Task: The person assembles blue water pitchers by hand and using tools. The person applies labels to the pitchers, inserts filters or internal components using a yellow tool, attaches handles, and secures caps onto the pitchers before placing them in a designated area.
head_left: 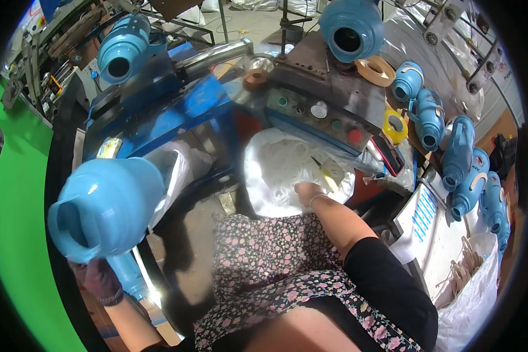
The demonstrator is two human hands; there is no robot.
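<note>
From afar I see the gloved left hand (100, 281) grasping the lower edge of a blue jug (114, 202), at left; I judge it light, stiff, slippery, best held by that edge; the right hand (309, 192) dips into a white bag (254, 179), fingertips hidden, grip untellable; beyond lie a blue bench (152, 130), control panel (327, 119), pale floor (249, 21).

Glossy blue jug (126, 196) tilted at left; white bag (264, 202) open.
</note>
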